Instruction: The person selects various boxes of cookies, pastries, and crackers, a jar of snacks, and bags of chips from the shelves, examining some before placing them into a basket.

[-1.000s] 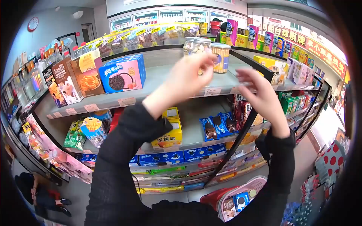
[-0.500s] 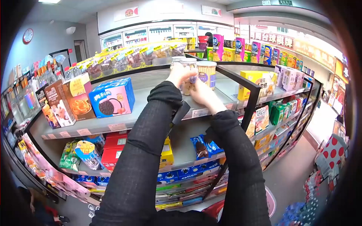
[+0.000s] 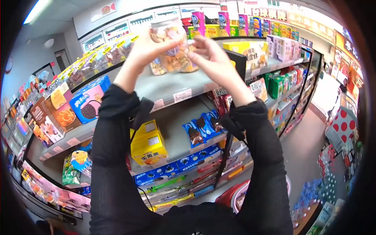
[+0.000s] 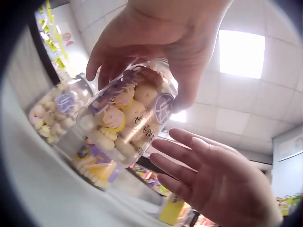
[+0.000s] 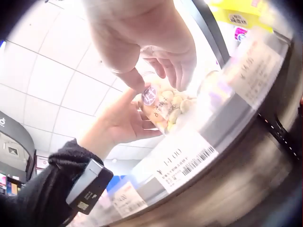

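My left hand (image 3: 141, 51) grips a clear jar of cookies (image 4: 130, 113) near its top, thumb on one side and fingers on the other. The jar is tilted over the shelf, a round purple label on its side. My right hand (image 3: 215, 60) is beside the jar with its fingers extended, palm facing it in the left wrist view. Behind the held jar stand a second clear jar (image 4: 61, 109) of small pale pieces and a jar of stick biscuits (image 4: 97, 168). The held jar partly hides both in the head view.
Price tags (image 5: 184, 163) line the front edge of the upper shelf (image 3: 172, 86). To the left stand snack boxes (image 3: 88, 103); a yellow box (image 3: 248, 53) is on the right. Yellow cartons (image 3: 147, 147) and blue packets (image 3: 201, 127) sit a level lower. A basket (image 3: 237, 196) is below.
My hands came from the air above the shelf to the jars. The cookie jar is now lifted and tilted in my left hand, while my right has drawn off to its right side.
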`<state>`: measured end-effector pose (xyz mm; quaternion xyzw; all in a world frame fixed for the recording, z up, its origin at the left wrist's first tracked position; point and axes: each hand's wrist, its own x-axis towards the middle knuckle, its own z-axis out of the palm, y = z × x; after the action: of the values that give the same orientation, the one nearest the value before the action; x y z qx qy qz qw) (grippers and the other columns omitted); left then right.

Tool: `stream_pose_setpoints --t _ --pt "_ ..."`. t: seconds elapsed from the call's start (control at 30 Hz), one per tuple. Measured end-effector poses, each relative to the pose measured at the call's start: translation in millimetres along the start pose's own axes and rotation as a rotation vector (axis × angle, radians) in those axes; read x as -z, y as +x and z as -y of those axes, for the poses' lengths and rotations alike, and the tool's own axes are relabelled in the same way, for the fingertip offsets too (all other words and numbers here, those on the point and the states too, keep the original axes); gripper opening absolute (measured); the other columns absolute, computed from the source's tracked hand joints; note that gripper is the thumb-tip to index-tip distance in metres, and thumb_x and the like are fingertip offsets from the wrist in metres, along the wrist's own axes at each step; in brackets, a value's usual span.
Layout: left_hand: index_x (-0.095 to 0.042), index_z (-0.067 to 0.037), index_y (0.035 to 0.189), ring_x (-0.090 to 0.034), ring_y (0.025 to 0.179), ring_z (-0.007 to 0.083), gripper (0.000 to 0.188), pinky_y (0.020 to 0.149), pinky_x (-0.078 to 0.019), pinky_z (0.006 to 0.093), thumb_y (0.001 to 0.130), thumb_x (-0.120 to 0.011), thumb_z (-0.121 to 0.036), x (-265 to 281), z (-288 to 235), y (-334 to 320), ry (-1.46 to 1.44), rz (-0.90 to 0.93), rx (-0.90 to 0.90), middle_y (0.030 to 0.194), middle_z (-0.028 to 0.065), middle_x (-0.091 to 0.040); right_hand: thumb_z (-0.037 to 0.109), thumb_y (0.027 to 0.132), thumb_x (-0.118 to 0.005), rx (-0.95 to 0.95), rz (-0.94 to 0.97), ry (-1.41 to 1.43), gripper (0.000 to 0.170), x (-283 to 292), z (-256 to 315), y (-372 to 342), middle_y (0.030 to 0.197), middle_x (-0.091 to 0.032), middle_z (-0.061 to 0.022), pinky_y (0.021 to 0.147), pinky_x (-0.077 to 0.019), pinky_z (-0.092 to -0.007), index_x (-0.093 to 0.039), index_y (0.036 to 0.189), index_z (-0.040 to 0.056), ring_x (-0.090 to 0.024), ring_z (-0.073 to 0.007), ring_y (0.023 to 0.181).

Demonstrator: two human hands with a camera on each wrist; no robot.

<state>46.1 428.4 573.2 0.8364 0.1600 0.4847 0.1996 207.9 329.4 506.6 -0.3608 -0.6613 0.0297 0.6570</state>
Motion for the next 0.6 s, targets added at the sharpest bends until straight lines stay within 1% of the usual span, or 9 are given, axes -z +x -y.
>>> stream_pose_setpoints --t 0.1,0.13,0.2,0.27,0.3,0.33,0.4,0.47,0.6 --pt "-0.045 0.004 0.106 -0.057 0.086 0.0160 0.061 0.074 -0.0463 0.0273 0.061 -0.074 -0.025 -12 -59 -41 -0.126 0.066 -0.100 0.095 0.0112 -0.058 0.028 0.072 -0.066 0.091 -0.022 -0.033 0.061 24 44 -29 0.107 -0.050 -0.0127 0.073 -0.0431 -0.0285 -0.039 0.119 -0.0011 -0.051 -0.0171 0.091" --pt "-0.044 0.003 0.109 -0.057 0.087 0.0160 0.061 0.076 -0.0456 0.0275 0.061 -0.074 -0.022 -23 -67 -54 -0.173 0.100 -0.151 0.096 0.0110 -0.057 0.027 0.071 -0.067 0.110 -0.020 -0.061 0.063 34 56 -45 0.107 -0.050 -0.0116 0.070 -0.0424 -0.0273 -0.038 0.119 -0.0011 -0.050 -0.0159 0.089" --pt "-0.041 0.002 0.113 -0.055 0.092 0.0176 0.065 0.080 -0.0433 0.0287 0.060 -0.073 -0.018 -53 -69 -83 -0.280 0.115 -0.297 0.101 0.0116 -0.056 0.025 0.068 -0.070 0.062 0.077 -0.267 0.074 59 85 -84 0.112 -0.044 -0.0057 0.072 -0.0390 -0.0235 -0.032 0.126 0.0019 -0.044 -0.0120 0.088" --pt "-0.040 0.001 0.115 -0.054 0.097 0.0202 0.070 0.083 -0.0413 0.0304 0.056 -0.074 -0.017 -90 -75 -120 -0.409 0.190 -0.224 0.104 0.0126 -0.054 0.030 0.059 -0.075 -0.015 0.074 -0.350 0.085 78 98 -130 0.112 -0.043 -0.0046 0.069 -0.0366 -0.0227 -0.032 0.127 0.0018 -0.043 -0.0109 0.086" --pt "-0.038 0.002 0.117 -0.053 0.098 0.0183 0.072 0.085 -0.0408 0.0322 0.057 -0.073 -0.015 -108 -77 -138 -0.381 0.271 -0.221 0.108 0.0101 -0.053 0.034 0.055 -0.078 -0.047 0.076 -0.439 0.089 88 100 -155 0.111 -0.042 -0.0047 0.069 -0.0364 -0.0226 -0.033 0.125 0.0009 -0.043 -0.0104 0.083" --pt "-0.038 0.001 0.116 -0.052 0.099 0.0238 0.076 0.084 -0.0406 0.0327 0.053 -0.075 -0.017 -130 -76 -158 -0.360 0.384 -0.141 0.107 0.0133 -0.052 0.033 0.054 -0.078 -0.062 0.065 -0.527 0.089 96 100 -182 0.112 -0.043 -0.0077 0.074 -0.0377 -0.0269 -0.034 0.124 0.0004 -0.046 -0.0157 0.087" --pt "-0.039 0.001 0.116 -0.052 0.099 0.0292 0.076 0.085 -0.0405 0.0355 0.050 -0.074 -0.016 -175 -74 -199 -0.300 0.474 -0.185 0.107 0.0151 -0.050 0.031 0.054 -0.078 -0.105 0.093 -0.690 0.086 112 97 -230 0.111 -0.045 -0.0120 0.080 -0.0378 -0.0336 -0.035 0.123 0.0008 -0.048 -0.0247 0.093" --pt "-0.039 0.000 0.115 -0.049 0.100 0.0339 0.079 0.086 -0.0397 0.0385 0.047 -0.075 -0.016 -226 -62 -244 -0.420 0.621 -0.147 0.107 0.0167 -0.049 0.024 0.056 -0.074 -0.410 0.051 -0.715 0.075 118 102 -280 0.105 -0.045 -0.0169 0.084 -0.0368 -0.0381 -0.038 0.118 0.0004 -0.045 -0.0336 0.098" --pt "-0.038 -0.001 0.115 -0.045 0.104 0.0346 0.079 0.087 -0.0384 0.0400 0.046 -0.074 -0.015 -307 -55 -324 -0.445 0.931 -0.144 0.110 0.0168 -0.045 0.021 0.055 -0.074 -0.834 -0.108 -0.741 0.072 124 92 -389 0.103 -0.045 -0.0160 0.083 -0.0377 -0.0376 -0.040 0.116 0.0007 -0.045 -0.0327 0.098"
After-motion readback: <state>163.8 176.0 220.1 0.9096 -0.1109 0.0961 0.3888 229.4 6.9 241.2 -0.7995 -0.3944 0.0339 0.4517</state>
